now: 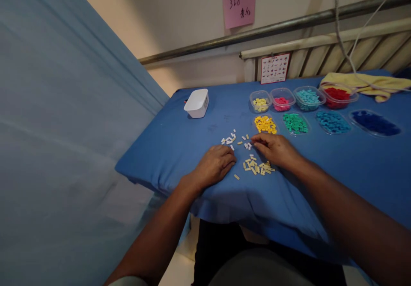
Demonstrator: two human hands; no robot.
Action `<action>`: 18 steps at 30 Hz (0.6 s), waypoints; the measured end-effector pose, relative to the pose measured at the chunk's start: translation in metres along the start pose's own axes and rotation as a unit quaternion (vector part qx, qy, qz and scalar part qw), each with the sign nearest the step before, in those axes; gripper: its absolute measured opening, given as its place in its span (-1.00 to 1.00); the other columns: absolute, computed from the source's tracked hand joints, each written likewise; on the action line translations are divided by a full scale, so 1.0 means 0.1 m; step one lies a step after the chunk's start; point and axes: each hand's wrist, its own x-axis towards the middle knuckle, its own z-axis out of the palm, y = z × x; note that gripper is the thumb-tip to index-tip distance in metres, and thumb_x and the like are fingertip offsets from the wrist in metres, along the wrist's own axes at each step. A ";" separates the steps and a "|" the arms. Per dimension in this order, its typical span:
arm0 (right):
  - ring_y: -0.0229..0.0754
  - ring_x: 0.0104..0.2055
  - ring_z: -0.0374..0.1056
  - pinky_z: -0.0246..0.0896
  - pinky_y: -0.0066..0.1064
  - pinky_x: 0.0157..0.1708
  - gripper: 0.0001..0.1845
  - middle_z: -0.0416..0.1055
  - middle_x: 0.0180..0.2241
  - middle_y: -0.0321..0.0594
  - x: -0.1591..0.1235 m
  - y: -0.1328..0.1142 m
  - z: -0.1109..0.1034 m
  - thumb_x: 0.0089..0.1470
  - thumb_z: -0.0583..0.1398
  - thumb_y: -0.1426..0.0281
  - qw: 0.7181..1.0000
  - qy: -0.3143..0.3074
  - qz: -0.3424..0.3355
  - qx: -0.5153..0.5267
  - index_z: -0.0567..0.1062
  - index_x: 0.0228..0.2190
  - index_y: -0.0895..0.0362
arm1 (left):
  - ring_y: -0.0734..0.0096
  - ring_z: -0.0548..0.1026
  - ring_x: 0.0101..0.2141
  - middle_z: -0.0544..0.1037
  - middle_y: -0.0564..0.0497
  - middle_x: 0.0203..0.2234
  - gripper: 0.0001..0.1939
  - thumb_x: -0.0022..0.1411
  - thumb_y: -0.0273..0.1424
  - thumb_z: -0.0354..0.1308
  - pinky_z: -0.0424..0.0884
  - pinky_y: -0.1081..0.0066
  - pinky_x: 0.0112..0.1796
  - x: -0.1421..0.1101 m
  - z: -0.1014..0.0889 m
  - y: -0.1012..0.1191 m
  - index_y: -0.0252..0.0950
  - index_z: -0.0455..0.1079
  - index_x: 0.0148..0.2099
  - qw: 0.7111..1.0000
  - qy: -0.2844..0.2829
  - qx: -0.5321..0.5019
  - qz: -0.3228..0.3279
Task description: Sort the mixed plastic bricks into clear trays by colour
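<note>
My left hand (216, 164) rests on the blue cloth with its fingers curled under; whatever may be in them is hidden. Just beyond its fingertips lies a loose group of small white pieces (228, 140). From the other side my right hand (273, 149) reaches in, thumb and forefinger close together beside a few whitish pieces (248, 146). Its fingertips are too small to show whether they pinch one. Between the hands, nearer to me, spreads a pile of pale yellow block-like pieces (257, 167). One stray pale yellow piece (236, 177) lies apart, close to my left hand.
A white tub (197, 103) stands at the back left. Clear containers hold yellow pieces (265, 124), green pieces (295, 123), red pieces (336, 94) and other colours. A picture card (275, 69) leans at the back, near a yellow towel (362, 82). A blue curtain (64, 127) hangs left.
</note>
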 end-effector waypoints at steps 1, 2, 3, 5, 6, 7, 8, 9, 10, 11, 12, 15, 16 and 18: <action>0.07 -0.03 0.67 0.56 -0.07 0.06 -0.71 0.74 -0.06 -0.10 0.00 0.00 0.00 0.37 0.25 0.38 1.000 0.002 -0.009 -0.007 0.71 0.03 0.01 | 0.14 0.56 0.03 0.63 -0.14 0.02 -0.70 0.67 -0.29 0.04 0.42 0.09 0.13 -0.01 -0.01 -0.07 -0.23 0.60 0.03 1.000 0.012 0.016 -0.010; 0.08 0.00 0.66 0.55 -0.05 0.09 -0.70 0.73 -0.04 -0.08 0.00 -0.01 0.01 0.38 0.24 0.38 1.000 0.003 -0.022 -0.018 0.70 0.05 0.02 | 0.12 0.56 0.04 0.63 -0.14 0.04 -0.71 0.66 -0.30 0.05 0.41 0.07 0.13 -0.01 -0.02 -0.13 -0.24 0.60 0.03 0.999 0.028 0.032 -0.022; 0.10 0.03 0.64 0.53 -0.02 0.13 -0.68 0.72 -0.01 -0.05 0.01 -0.02 0.01 0.38 0.24 0.38 0.999 0.002 -0.033 -0.031 0.69 0.08 0.04 | 0.09 0.55 0.06 0.63 -0.15 0.06 -0.73 0.64 -0.30 0.07 0.41 0.05 0.13 0.01 -0.03 -0.19 -0.25 0.60 0.05 0.997 0.045 0.045 -0.038; 0.14 0.10 0.61 0.50 0.03 0.18 -0.63 0.70 0.05 0.00 0.03 -0.06 0.03 0.39 0.24 0.39 0.997 -0.004 -0.049 -0.057 0.66 0.15 0.07 | 0.05 0.56 0.07 0.64 -0.17 0.08 -0.74 0.61 -0.30 0.12 0.42 0.04 0.12 0.07 -0.05 -0.26 -0.26 0.60 0.10 0.992 0.075 0.060 -0.081; 0.16 0.12 0.60 0.48 0.05 0.20 -0.61 0.69 0.08 0.00 0.03 -0.08 0.04 0.39 0.25 0.39 0.996 -0.011 -0.055 -0.068 0.64 0.18 0.07 | 0.04 0.57 0.07 0.65 -0.17 0.07 -0.74 0.60 -0.30 0.13 0.43 0.04 0.11 0.13 -0.07 -0.27 -0.26 0.60 0.13 0.989 0.082 0.061 -0.104; 0.17 0.13 0.59 0.47 0.06 0.20 -0.60 0.69 0.09 0.01 0.04 -0.09 0.05 0.38 0.25 0.40 0.995 -0.019 -0.060 -0.077 0.63 0.19 0.08 | 0.04 0.57 0.07 0.66 -0.17 0.06 -0.72 0.60 -0.30 0.14 0.43 0.04 0.11 0.20 -0.08 -0.27 -0.26 0.60 0.15 0.987 0.081 0.061 -0.123; 0.16 0.12 0.60 0.47 0.05 0.18 -0.60 0.69 0.08 0.00 0.04 -0.10 0.06 0.38 0.25 0.41 0.994 -0.029 -0.066 -0.082 0.63 0.19 0.08 | 0.03 0.58 0.07 0.66 -0.17 0.05 -0.71 0.60 -0.30 0.14 0.44 0.04 0.10 0.28 -0.10 -0.25 -0.26 0.60 0.17 0.986 0.074 0.063 -0.136; 0.15 0.09 0.60 0.48 0.01 0.15 -0.60 0.70 0.05 -0.02 0.04 -0.11 0.06 0.38 0.25 0.42 0.993 -0.042 -0.072 -0.080 0.63 0.19 0.08 | 0.02 0.58 0.07 0.67 -0.17 0.05 -0.71 0.59 -0.31 0.14 0.44 0.04 0.10 0.36 -0.11 -0.22 -0.26 0.60 0.18 0.986 0.059 0.068 -0.141; 0.11 0.05 0.62 0.50 -0.03 0.11 -0.61 0.72 0.00 -0.05 0.04 -0.12 0.05 0.39 0.24 0.42 0.994 -0.051 -0.074 -0.069 0.63 0.19 0.07 | 0.01 0.59 0.06 0.67 -0.18 0.04 -0.71 0.58 -0.31 0.15 0.44 0.03 0.10 0.44 -0.13 -0.19 -0.27 0.61 0.17 0.987 0.039 0.077 -0.138; 0.07 0.00 0.63 0.51 -0.08 0.06 -0.62 0.73 -0.04 -0.07 0.03 -0.12 0.05 0.40 0.24 0.41 0.995 -0.055 -0.071 -0.052 0.63 0.19 0.07 | -0.02 0.59 0.05 0.67 -0.19 0.02 -0.71 0.57 -0.30 0.17 0.44 0.03 0.10 0.52 -0.14 -0.17 -0.28 0.62 0.15 0.987 0.016 0.090 -0.134; 0.04 -0.05 0.64 0.52 -0.13 0.03 -0.61 0.73 -0.07 -0.09 0.03 -0.12 0.04 0.41 0.24 0.40 0.996 -0.051 -0.065 -0.035 0.62 0.20 0.06 | -0.04 0.59 0.04 0.67 -0.21 -0.01 -0.72 0.55 -0.27 0.20 0.45 0.02 0.09 0.59 -0.15 -0.14 -0.28 0.64 0.11 0.986 -0.009 0.104 -0.128; 0.03 0.03 0.64 0.52 -0.12 0.10 -0.57 0.71 0.02 -0.07 0.04 -0.09 0.03 0.41 0.21 0.42 0.998 -0.006 -0.061 -0.023 0.59 0.24 0.04 | -0.08 0.60 -0.01 0.67 -0.23 -0.08 -0.70 0.51 -0.20 0.25 0.47 0.03 0.04 0.73 -0.16 -0.09 -0.29 0.66 0.06 0.982 -0.065 0.133 -0.119; 0.06 0.11 0.61 0.48 -0.08 0.18 -0.54 0.68 0.09 -0.04 0.06 -0.08 0.03 0.39 0.19 0.45 0.997 0.010 -0.071 -0.037 0.58 0.25 0.05 | -0.07 0.60 -0.02 0.67 -0.23 -0.08 -0.69 0.51 -0.20 0.26 0.48 0.04 0.03 0.75 -0.17 -0.08 -0.29 0.66 0.08 0.981 -0.073 0.134 -0.119; 0.10 0.26 0.52 0.39 -0.01 0.31 -0.46 0.62 0.21 0.01 0.10 -0.06 0.05 0.35 0.16 0.53 0.993 0.017 -0.093 -0.071 0.55 0.29 0.08 | -0.04 0.61 -0.02 0.67 -0.22 -0.06 -0.69 0.51 -0.23 0.25 0.49 0.07 0.04 0.78 -0.18 -0.06 -0.28 0.66 0.13 0.981 -0.082 0.131 -0.118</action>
